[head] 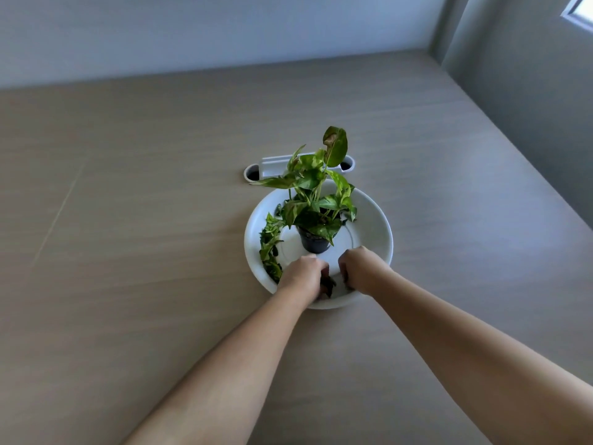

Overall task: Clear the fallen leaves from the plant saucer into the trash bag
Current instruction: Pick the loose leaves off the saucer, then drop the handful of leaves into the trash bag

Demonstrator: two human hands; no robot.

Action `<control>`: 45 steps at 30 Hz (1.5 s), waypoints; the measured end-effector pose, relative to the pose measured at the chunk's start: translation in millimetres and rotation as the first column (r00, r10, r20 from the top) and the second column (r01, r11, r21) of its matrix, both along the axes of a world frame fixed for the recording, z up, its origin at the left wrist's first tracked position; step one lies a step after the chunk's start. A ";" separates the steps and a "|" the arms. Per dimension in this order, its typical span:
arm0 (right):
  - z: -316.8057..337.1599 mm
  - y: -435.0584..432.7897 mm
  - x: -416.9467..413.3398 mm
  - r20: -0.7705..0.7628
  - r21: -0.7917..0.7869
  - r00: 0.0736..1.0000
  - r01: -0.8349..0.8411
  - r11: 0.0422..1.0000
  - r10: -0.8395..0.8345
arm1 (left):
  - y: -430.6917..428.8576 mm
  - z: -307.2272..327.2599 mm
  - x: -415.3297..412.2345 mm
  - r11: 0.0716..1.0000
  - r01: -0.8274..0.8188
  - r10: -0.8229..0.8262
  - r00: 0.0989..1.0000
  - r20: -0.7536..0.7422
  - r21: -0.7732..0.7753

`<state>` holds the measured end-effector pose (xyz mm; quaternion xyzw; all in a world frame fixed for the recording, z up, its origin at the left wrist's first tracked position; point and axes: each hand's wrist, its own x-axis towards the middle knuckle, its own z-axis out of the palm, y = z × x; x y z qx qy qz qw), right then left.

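White round saucer (378, 220), green fallen leaves (271, 248) along its left inner wall, perhaps darker ones nearest

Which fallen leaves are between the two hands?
The dark clump at the saucer's near rim, between left hand and right hand; the green pile lines its left side.

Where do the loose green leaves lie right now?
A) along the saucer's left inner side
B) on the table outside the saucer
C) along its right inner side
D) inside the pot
A: the green leaves curve along the left inner side of the white saucer, left of the black pot.
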<state>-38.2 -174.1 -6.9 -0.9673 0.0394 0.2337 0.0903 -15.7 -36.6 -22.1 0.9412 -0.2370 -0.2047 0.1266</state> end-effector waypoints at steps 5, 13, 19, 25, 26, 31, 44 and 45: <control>-4.9 -8.3 2.1 0.007 0.112 0.998 0.055 0.992 -0.056 | 3.2 -1.1 4.7 0.989 -0.087 0.079 0.995 -0.065 -0.117; 13.4 -18.1 0.0 0.156 0.294 0.960 0.177 0.939 -0.230 | 17.5 14.3 1.2 0.927 -0.250 0.241 0.968 -0.065 -0.279; 33.0 -32.6 -27.5 0.237 0.344 0.926 0.204 0.917 -0.295 | 6.4 35.0 -22.0 0.920 -0.237 0.242 0.970 -0.022 -0.314; 61.1 -97.9 -94.7 0.308 0.395 0.856 0.283 0.874 -0.416 | -62.1 64.9 -76.2 0.925 -0.129 0.143 0.990 0.014 -0.357; 67.4 -115.9 -112.7 0.302 0.400 0.841 0.315 0.860 -0.449 | -83.2 71.4 -90.3 0.924 -0.096 0.112 0.994 0.022 -0.370; 84.7 -224.2 -243.8 0.313 0.314 0.741 0.509 0.801 -0.594 | -210.1 92.0 -180.3 0.894 0.159 -0.147 0.987 0.062 -0.419; 48.3 -377.5 -639.1 0.199 0.394 0.020 0.914 0.098 -0.980 | -475.8 56.5 -484.6 0.533 0.760 -0.816 0.578 0.014 -0.371; 40.3 -377.1 -652.7 0.184 0.397 -0.021 0.916 0.055 -0.983 | -481.9 49.4 -496.4 0.515 0.778 -0.835 0.551 -0.005 -0.361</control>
